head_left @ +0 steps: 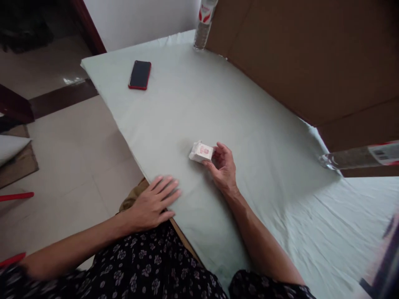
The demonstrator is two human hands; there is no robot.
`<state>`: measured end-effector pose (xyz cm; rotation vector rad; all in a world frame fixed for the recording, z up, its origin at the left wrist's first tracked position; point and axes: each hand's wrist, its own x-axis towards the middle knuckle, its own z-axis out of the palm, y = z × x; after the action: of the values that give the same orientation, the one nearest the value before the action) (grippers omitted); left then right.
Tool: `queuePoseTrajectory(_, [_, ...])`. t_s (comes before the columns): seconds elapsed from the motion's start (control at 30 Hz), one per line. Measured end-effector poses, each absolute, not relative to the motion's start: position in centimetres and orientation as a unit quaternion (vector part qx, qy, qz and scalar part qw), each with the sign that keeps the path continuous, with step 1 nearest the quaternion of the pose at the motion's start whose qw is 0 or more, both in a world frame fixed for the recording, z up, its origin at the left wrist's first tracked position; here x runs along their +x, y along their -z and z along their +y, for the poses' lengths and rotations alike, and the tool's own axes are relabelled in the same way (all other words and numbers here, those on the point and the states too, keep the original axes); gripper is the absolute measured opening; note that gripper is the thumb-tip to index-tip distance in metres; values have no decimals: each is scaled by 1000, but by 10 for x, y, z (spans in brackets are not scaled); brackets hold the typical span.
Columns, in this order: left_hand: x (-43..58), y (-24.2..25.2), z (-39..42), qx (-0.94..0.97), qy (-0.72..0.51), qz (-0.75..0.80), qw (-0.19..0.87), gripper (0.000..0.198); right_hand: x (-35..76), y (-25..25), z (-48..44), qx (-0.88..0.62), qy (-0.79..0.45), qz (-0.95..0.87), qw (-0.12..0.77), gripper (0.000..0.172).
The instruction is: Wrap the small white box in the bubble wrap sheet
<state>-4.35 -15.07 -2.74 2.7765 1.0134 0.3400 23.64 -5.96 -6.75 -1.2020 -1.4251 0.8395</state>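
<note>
Small white box (205, 150): I see red print on its face, too small for me to read.
Thin pale wrapping (195, 152): it looks crumpled and gathers at the free end.
Grip: the opposite end is held.
Printed face: turned upward.
Place at the worktop (174, 108): nearer to the person's edge, well apart from the far left corner.

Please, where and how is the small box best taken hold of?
Pinch the box, I think, by its right end, coming from the right, as the right grip does: edges look straight there, while wrap bulges at the left end.
</note>
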Motion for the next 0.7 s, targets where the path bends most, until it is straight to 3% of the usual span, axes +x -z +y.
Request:
queuePoseTrajectory(0.17, [-152,17,-156,774,-128,620,-21,29,237,59,-61,-480,-337,-626,515,67])
queuePoseTrajectory(0.27, [-143,2,-135,717,-254,648,-42,18,225,58,-55,-474,-340,-651,486,68])
queuePoseTrajectory(0.37, [-76,-1,-104,693,-383,600,114,19,214,61,-53,-482,-342,-666,455,66])
queuePoseTrajectory(0.5, [0,21,-61,642,-460,513,337,48,216,55,-59,-503,-316,-694,406,73])
queuePoseTrajectory(0.57, [15,36,-46,599,-488,482,413,52,223,47,-64,-513,-279,-713,389,78])
queuePoseTrajectory(0.63, [18,47,-40,566,-508,468,451,53,230,37,-68,-519,-227,-732,380,71])
queuePoseTrajectory(0.7, [18,53,-40,541,-519,472,464,49,233,25,-69,-514,-170,-756,369,50])
